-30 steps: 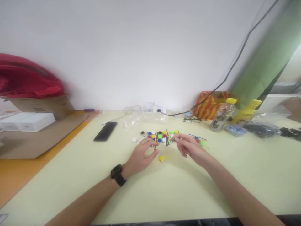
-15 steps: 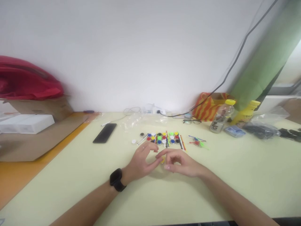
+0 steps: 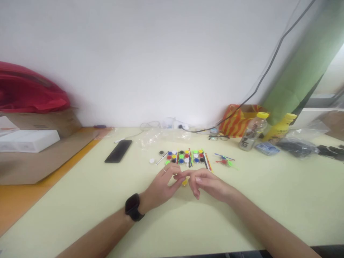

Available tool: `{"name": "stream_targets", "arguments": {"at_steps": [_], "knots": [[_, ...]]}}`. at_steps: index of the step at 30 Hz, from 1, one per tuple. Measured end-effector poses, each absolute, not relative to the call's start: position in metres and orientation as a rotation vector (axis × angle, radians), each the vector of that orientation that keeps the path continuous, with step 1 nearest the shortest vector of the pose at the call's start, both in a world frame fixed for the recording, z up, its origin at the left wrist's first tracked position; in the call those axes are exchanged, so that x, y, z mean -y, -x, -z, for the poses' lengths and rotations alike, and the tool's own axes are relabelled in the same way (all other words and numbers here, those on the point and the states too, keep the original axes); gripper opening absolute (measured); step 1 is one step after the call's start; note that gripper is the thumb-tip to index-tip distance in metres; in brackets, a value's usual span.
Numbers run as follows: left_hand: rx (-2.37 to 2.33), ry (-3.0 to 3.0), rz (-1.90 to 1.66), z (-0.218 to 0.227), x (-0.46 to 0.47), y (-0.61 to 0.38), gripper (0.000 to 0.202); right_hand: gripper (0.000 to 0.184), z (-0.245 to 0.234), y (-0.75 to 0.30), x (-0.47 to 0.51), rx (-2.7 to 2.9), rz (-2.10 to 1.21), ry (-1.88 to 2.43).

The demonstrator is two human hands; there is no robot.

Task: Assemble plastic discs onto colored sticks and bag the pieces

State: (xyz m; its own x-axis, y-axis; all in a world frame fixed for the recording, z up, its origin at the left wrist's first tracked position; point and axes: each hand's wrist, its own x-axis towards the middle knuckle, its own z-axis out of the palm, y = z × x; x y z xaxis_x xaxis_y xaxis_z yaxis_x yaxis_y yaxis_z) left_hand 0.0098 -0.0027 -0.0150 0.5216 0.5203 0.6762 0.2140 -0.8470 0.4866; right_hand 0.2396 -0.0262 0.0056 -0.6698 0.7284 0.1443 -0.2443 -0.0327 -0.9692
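My left hand (image 3: 163, 182), with a ring and a black watch (image 3: 133, 206) on the wrist, is closed, its thumb and fingertips pinched together. Anything between them is too small to make out. The index finger of my right hand (image 3: 208, 182) reaches across to these fingertips and touches them; its other fingers hang loosely apart, holding nothing visible. A small yellow round piece (image 3: 184, 182) shows just below the left thumb tip, partly covered. Beyond the hands lie rows of small coloured round caps (image 3: 186, 156), with thin coloured pointer-like sticks (image 3: 207, 162) among them.
A separate group of sticks and caps (image 3: 224, 161) lies to the right. A black phone (image 3: 118, 151) is at the left. Glasses (image 3: 219, 137), a clear bottle (image 3: 252, 132), a yellow bottle (image 3: 281, 129) and plastic bags (image 3: 301, 143) stand or lie farther back. Cardboard (image 3: 48, 154) covers the left side.
My left fingertips have closed together, where a gap showed before. The right index finger has moved left to them, and the right thumb and other fingers have loosened from their curled pose.
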Motion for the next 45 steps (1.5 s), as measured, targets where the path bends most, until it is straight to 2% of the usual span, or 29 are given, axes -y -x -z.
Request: {"name": "stream_targets", "arguments": {"at_steps": [4,9,15,45], "knots": [[-0.618,-2.386,-1.173,0.014,0.000,-0.012,0.015,0.052,0.000,-0.239,0.023,1.461,-1.866,0.453],[-0.671,-2.315,-1.183,0.014,0.000,-0.012,0.019,0.050,0.000,-0.239,0.024,1.481,-1.879,0.443],[-0.623,-2.310,-1.121,0.009,0.004,-0.013,0.011,0.052,-0.001,-0.240,0.025,1.503,-1.893,0.448],[-0.627,-2.269,-1.247,0.021,0.003,-0.013,0.018,0.054,-0.001,-0.238,0.025,1.504,-1.901,0.469]]}}
